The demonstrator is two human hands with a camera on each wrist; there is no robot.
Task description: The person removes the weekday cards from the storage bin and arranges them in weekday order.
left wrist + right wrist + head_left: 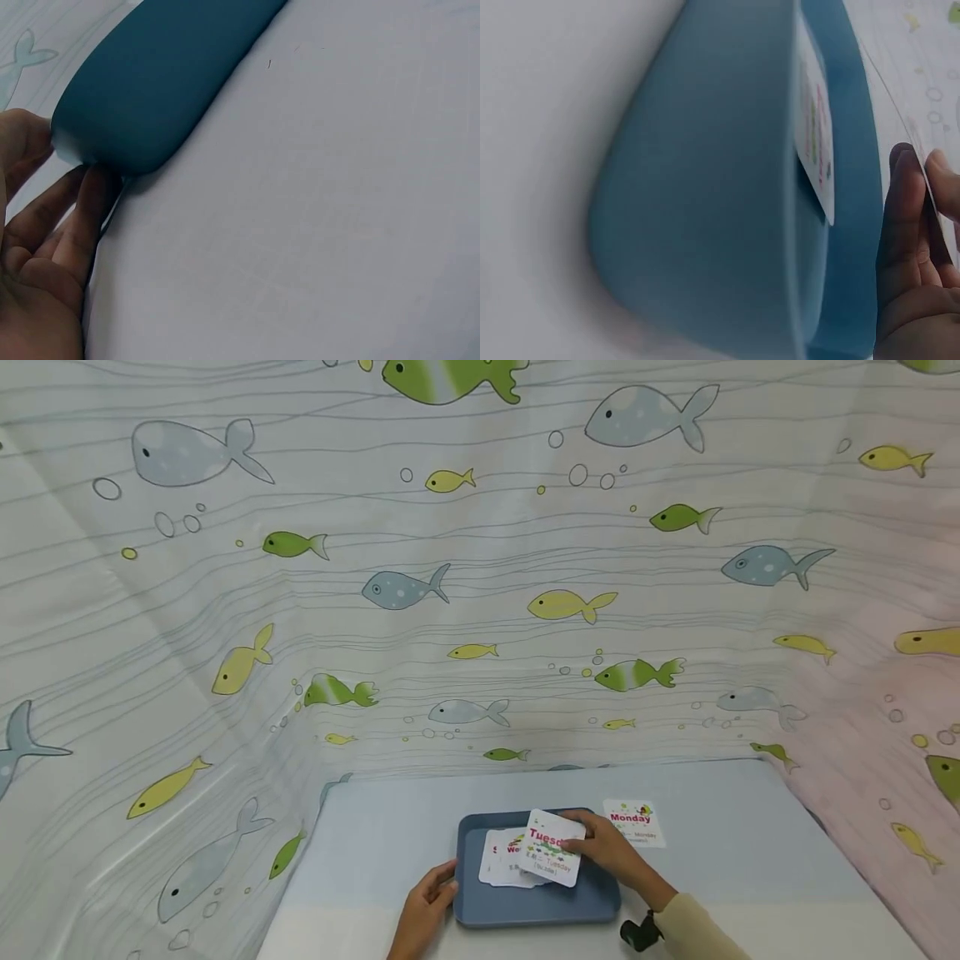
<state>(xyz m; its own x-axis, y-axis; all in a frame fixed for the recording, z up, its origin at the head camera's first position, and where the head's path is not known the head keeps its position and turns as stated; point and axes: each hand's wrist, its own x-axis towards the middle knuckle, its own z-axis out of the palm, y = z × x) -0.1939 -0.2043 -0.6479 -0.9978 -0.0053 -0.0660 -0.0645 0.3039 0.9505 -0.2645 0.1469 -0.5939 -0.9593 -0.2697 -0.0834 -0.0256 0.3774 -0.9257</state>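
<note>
A white card printed "Tuesday" [551, 850] is pinched in my right hand [607, 852], thumb on one face and fingers on the other, tilted above the blue tray [540, 914]. Under it, several more white cards [497, 870] overlap in the tray, one reading "We…". In the right wrist view, the fingers [904, 217] hold the card edge-on beside the tray. My left hand [427, 897] grips the tray's left edge. The left wrist view shows its thumb and fingers [94, 195] on either side of the tray's rim [150, 142].
A "Monday" card [634, 823] lies on the table [390, 827] behind the tray's right corner. A small black object [640, 933] is by the right wrist. Fish-printed sheeting [480, 568] surrounds the table at the back and sides.
</note>
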